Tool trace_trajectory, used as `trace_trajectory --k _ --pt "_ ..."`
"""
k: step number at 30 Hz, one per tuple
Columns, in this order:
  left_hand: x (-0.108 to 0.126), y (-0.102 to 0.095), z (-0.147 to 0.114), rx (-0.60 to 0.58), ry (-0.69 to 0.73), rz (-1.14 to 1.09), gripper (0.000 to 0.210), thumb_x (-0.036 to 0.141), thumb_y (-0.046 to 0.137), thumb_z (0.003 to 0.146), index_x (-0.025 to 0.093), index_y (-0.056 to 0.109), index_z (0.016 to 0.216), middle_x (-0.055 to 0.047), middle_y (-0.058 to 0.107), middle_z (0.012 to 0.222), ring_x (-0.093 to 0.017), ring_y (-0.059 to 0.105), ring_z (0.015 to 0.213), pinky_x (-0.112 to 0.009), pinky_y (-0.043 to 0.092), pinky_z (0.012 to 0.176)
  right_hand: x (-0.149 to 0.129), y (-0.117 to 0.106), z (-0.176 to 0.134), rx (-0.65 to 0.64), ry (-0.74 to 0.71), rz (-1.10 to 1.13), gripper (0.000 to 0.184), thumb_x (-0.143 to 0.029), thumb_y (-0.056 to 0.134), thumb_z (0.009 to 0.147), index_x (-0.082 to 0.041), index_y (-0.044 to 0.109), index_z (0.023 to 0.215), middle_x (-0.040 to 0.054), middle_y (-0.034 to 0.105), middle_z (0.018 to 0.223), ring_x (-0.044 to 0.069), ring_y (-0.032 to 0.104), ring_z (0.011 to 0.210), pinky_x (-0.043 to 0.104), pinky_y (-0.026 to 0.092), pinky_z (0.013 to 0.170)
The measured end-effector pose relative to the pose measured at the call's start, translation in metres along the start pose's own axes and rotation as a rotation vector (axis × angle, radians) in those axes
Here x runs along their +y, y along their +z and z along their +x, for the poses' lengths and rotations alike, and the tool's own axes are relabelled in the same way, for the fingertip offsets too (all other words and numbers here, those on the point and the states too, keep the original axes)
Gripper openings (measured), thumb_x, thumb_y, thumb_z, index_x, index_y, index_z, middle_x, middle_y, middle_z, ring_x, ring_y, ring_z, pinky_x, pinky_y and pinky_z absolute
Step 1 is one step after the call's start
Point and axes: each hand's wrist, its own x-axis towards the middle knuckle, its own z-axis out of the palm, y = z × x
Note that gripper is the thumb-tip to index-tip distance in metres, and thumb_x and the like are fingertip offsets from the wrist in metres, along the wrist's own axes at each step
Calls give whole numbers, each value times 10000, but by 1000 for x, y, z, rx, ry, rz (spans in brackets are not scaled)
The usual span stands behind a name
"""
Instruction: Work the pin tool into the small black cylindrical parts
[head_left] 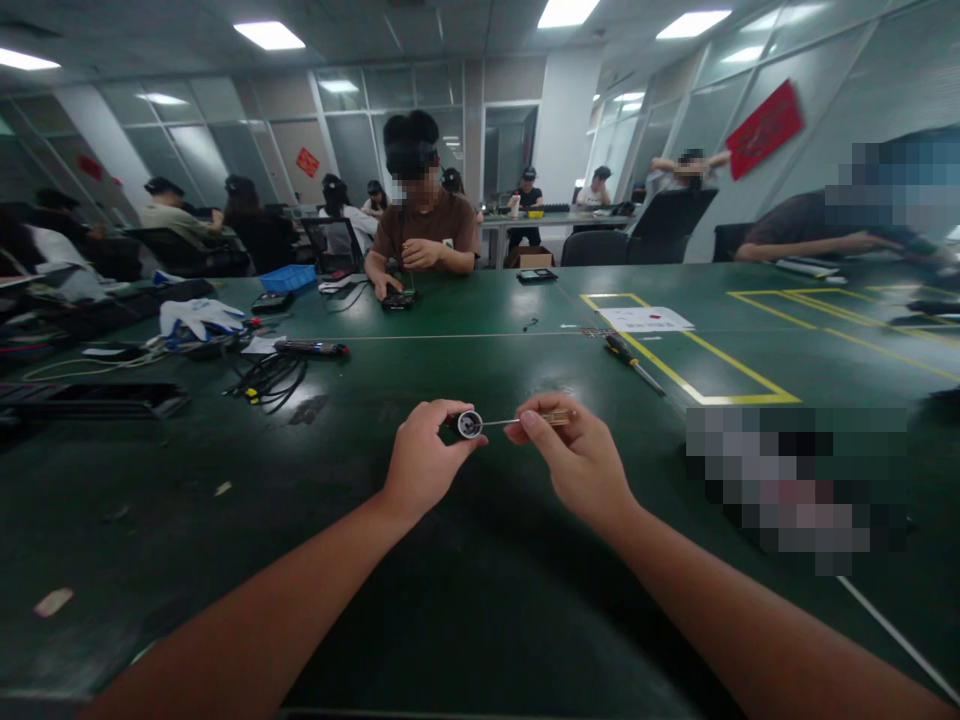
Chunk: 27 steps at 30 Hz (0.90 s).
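Observation:
Between the thumb and fingers of my left hand [426, 455] is a small dark round part [469, 425] with a pale rim, its hollow end turned toward me. My right hand [577, 455] is closed round the amber handle of a small screwdriver [556, 417]. The thin shaft points left, and its tip reaches the rim of the round part; whether it goes inside, I cannot tell. Both hands are above the green table [465, 600], close together.
A black-and-yellow screwdriver [634, 362] and a paper sheet [646, 319] lie beyond my right hand. To the left are black cables [266, 380], a pen-like tool [311, 348], white-blue gloves [201, 320] and a blue basket [289, 278]. Opposite, a person [424, 230] handles a dark device.

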Motion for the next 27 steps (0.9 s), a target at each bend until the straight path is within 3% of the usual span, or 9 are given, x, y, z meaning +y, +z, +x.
trace_trajectory --k 5,10,19,24,27 --pt "-2 1 -1 -10 31 38 360 152 879 716 225 720 1031 -30 760 1041 -218 686 971 -358 548 855 3 -1 -3 -33 -80 -189 225 -430 613 977 -216 668 1019 50 771 849 214 751 781 326 560 700" --pt "-2 1 -1 -19 36 42 361 152 882 714 222 719 1029 -30 759 1021 -219 687 948 -367 547 852 3 -3 -3 -20 -113 -241 219 -426 602 985 -216 666 995 42 765 820 208 747 756 318 553 693" --pt "-2 0 -1 -32 46 57 361 173 877 726 231 713 1041 -32 756 1033 -227 687 959 -381 544 858 3 -3 -4 -47 -112 -214 202 -412 623 970 -223 660 1032 46 772 853 219 759 799 341 576 732" --pt "-5 3 -3 -65 91 66 366 194 878 731 239 705 1050 -31 752 1038 -232 689 958 -399 540 875 -3 0 -3 -9 -27 -156 260 -429 672 933 -219 620 1077 -17 698 668 152 663 517 272 503 505" --pt "-6 4 -4 -80 98 65 368 194 876 734 237 704 1056 -32 750 1044 -235 688 975 -406 537 894 -5 -1 -2 -61 -12 -55 236 -418 684 921 -214 629 1025 -6 707 696 158 683 575 283 542 557"
